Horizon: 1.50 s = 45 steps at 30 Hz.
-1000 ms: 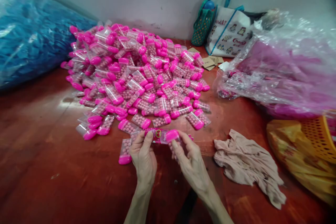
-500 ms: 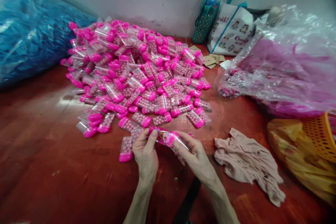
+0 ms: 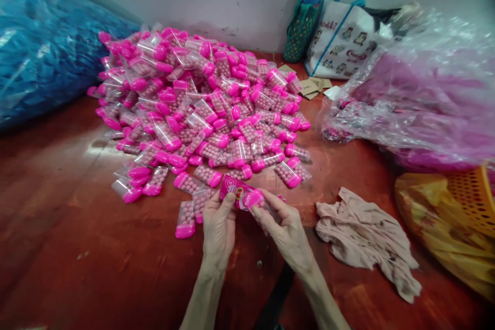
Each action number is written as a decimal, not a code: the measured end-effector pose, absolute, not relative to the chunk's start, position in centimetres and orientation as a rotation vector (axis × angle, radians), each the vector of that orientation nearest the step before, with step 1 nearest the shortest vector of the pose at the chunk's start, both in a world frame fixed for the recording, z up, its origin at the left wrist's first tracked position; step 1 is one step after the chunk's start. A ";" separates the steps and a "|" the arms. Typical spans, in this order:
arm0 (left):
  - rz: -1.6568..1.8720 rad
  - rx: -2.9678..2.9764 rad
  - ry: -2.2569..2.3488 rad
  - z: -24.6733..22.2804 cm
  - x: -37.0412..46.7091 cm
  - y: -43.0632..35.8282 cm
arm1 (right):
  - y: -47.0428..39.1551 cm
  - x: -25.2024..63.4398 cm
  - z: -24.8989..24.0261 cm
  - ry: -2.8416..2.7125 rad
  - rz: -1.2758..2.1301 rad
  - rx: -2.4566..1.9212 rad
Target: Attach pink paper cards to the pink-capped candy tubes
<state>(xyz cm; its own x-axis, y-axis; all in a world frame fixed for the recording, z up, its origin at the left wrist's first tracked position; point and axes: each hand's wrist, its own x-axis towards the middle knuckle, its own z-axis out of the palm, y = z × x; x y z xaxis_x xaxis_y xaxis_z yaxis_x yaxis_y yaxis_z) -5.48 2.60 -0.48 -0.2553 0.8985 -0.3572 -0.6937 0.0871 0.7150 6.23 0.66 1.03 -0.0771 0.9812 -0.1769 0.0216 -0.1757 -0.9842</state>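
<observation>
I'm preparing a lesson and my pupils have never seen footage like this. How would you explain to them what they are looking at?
There is no machine here: a person works with two bare hands. The view comes from a camera worn on the person's head, looking forward and down.

The left hand holds a pink printed strip. The right hand holds a small pink-capped container. They overlap; whether one is inside the other is hard to tell.

On the reddish-brown surface lies a big pile of similar containers, clear with pink caps and small pink balls inside. To the right is a crumpled cloth; farther right, a yellow basket. A plastic bag of blue pieces sits at the left.
</observation>
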 end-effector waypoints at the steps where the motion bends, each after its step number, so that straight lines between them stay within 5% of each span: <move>1: 1.528 0.269 0.991 -0.5 -5.4 2.6 | 0.6 6.2 1.0 -1.209 1.363 -1.336; 29: 1.329 0.226 0.852 -1.1 -5.2 2.3 | 0.0 5.6 0.2 -1.643 0.948 -1.381; 45: 1.315 0.197 0.888 -0.7 -5.4 2.2 | -0.1 4.9 0.9 -1.292 1.107 -1.464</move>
